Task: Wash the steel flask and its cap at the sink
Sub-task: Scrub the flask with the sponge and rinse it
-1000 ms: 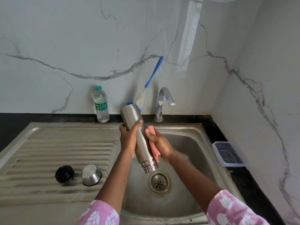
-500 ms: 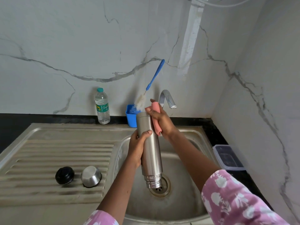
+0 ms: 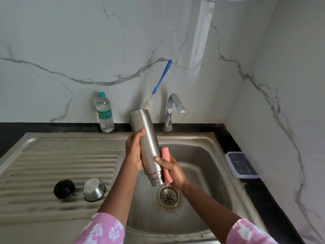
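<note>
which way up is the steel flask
Upside down and tilted: the silver steel flask has its threaded mouth low over the round drain, base up.

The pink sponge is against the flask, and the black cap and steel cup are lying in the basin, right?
Not the basin: the head view shows the black cap and steel cup on the ribbed draining board; the rest holds.

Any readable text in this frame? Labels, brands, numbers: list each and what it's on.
"Sig": white script on the green label of the clear plastic water bottle; the rest of the word curves out of view.
Smaller print and the yellow mark on that label: too blurred to read.
No text shows on the brushed steel flask, pink sponge, black round stopper, domed steel cap or clear lidded plastic box.
</note>
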